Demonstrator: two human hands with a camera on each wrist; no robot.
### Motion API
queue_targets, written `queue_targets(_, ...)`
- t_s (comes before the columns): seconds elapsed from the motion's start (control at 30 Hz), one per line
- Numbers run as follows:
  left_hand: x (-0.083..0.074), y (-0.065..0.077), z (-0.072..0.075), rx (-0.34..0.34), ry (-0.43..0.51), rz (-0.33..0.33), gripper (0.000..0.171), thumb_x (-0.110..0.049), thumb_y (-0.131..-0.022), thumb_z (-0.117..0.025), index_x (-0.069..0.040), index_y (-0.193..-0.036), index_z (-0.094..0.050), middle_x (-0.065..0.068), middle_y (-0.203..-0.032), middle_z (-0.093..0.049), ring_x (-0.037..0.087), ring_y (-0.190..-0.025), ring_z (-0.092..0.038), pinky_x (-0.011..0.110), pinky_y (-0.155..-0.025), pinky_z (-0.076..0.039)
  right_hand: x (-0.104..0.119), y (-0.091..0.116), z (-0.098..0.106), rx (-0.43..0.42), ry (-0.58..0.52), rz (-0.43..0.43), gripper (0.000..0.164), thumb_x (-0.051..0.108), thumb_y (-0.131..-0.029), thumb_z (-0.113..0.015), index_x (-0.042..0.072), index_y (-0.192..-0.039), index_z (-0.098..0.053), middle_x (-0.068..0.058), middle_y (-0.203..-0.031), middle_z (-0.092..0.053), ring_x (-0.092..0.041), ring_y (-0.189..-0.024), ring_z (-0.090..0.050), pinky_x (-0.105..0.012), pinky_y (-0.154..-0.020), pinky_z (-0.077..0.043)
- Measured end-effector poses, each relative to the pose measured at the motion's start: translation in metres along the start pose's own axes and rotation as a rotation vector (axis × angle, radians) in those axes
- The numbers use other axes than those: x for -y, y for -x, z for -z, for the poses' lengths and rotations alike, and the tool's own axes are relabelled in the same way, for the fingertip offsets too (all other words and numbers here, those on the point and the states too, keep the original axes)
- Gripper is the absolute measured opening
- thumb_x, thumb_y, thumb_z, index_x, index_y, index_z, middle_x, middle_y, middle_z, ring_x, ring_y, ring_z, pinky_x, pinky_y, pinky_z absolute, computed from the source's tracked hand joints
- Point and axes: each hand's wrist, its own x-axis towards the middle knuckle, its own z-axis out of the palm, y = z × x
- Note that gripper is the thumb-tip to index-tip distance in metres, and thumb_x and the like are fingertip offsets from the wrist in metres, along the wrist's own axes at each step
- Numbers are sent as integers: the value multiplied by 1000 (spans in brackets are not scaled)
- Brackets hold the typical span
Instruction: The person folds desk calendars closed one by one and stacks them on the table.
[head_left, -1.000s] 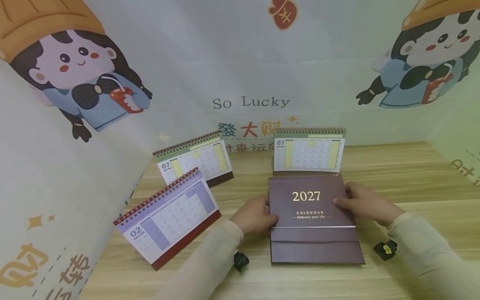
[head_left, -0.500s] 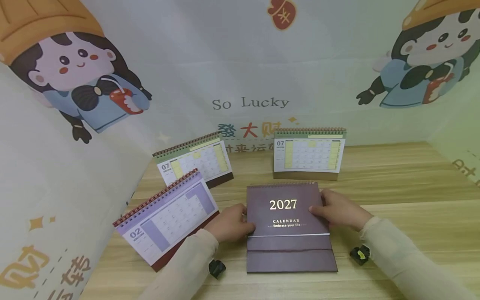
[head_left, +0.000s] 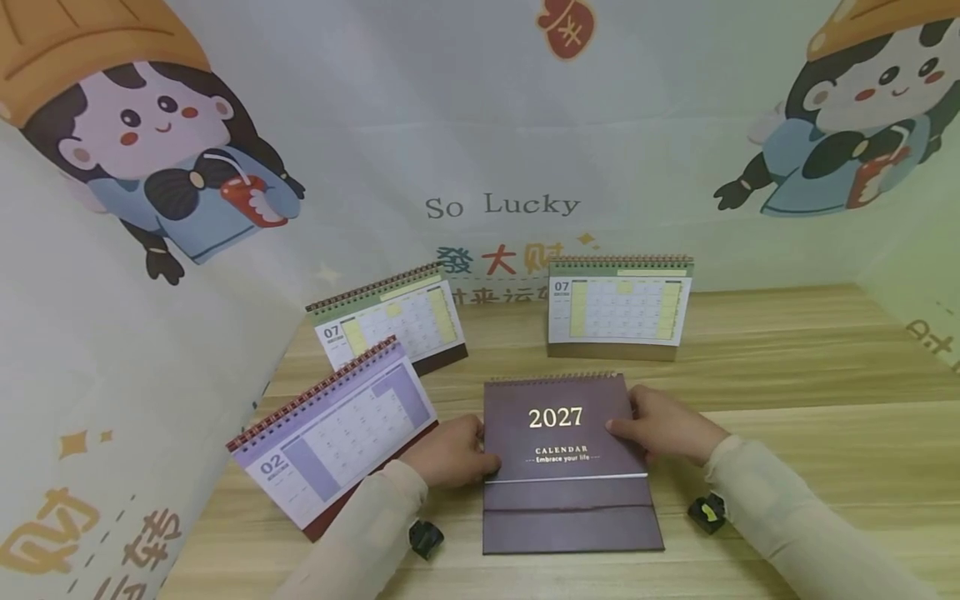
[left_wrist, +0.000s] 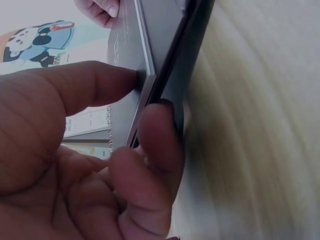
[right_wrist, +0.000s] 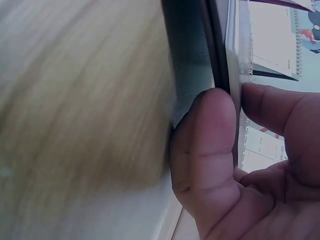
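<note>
A dark purple-brown desk calendar (head_left: pixel 558 433) with a gold "2027" on its cover stands in front of me in the head view, its spiral along the top. My left hand (head_left: pixel 453 452) pinches its left side, thumb on the cover. In the left wrist view the thumb (left_wrist: pixel 107 85) lies on the front and curled fingers sit behind the page block. On the opposite side my right hand (head_left: pixel 673 423) pinches the calendar's right edge. The right wrist view has curled fingers (right_wrist: pixel 212 145) behind the cover and the thumb on the front.
Left of my left hand stands a purple calendar (head_left: pixel 337 442) showing 02, overlapping a green calendar (head_left: pixel 397 321) showing 07. Another green calendar (head_left: pixel 618 308) showing 07 stands behind the held one. Wood-grain table (head_left: pixel 817 367) extends right, enclosed by printed cloth walls (head_left: pixel 487 125).
Both hands have carried the 2027 calendar left and toward me, away from the green calendar at the back, whose base now shows. The other calendars have stayed put.
</note>
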Motion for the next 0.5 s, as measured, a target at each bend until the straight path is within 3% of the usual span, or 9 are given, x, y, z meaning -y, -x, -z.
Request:
queue_targets(0.33,-2,-1,2,-19,-78,25,22,-21,-81,-73,-3,-89,-63,2,-71,-61,17,-62,-53,30,-54,-42,0,-5,-1,19,37,-10,30,18,-93,-68,-8,-101,-58,-10,-73,-61,-15,-50,-54,-30,-48,-47)
queue_targets(0.5,-2,-2,3,-23,-133,28,23,-24,-80,-74,-6,-86,-61,1,-71,-59,17,-63,-53,31,-55,-42,-2,-8,0,9,123,20,32,23,-91,-71,-6,-99,-61,-7,-74,-63,-16,-55,-57,-33,-52,-49)
